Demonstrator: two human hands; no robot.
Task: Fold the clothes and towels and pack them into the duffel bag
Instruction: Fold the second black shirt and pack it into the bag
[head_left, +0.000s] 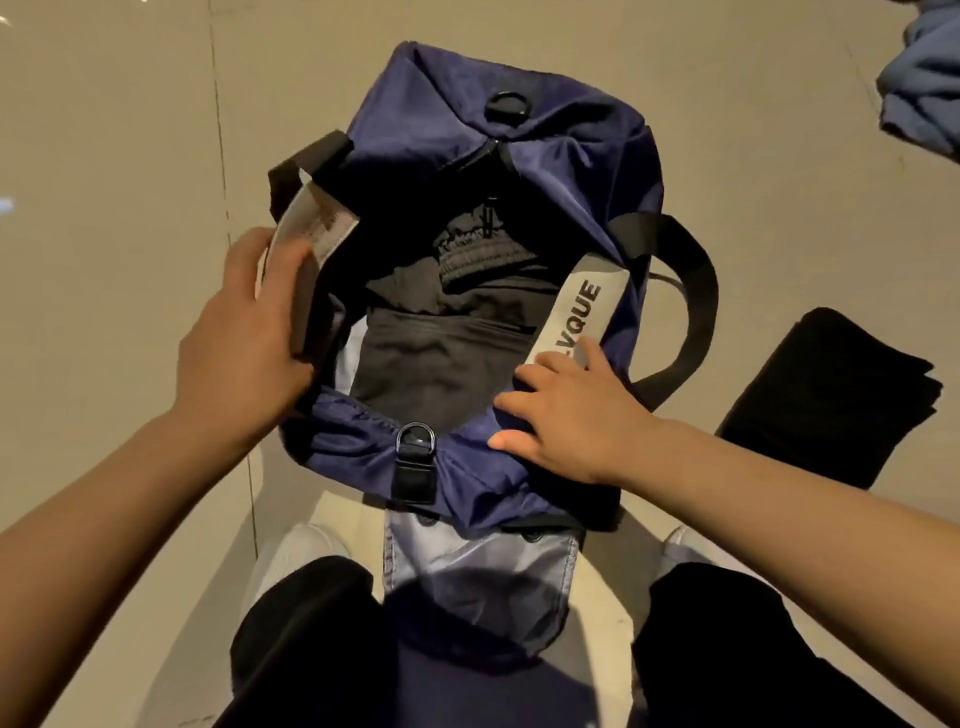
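A navy duffel bag (415, 109) lies open on the pale floor in front of me. Dark folded clothing (457, 322) lies inside it. My left hand (244, 343) grips the bag's left rim and its white-lined handle strap. My right hand (571, 410) rests with straight, spread fingers on the bag's right near rim, beside the white strap printed with letters (582, 312). A folded black garment (831, 389) lies on the floor to the right of the bag. A blue cloth (924, 88) sits at the top right corner.
My legs in black trousers (311, 649) and white shoes (296, 556) are at the bottom of the view. A grey flap of the bag (483, 566) hangs toward me. The floor is tiled, with a joint line (223, 156) running along the left.
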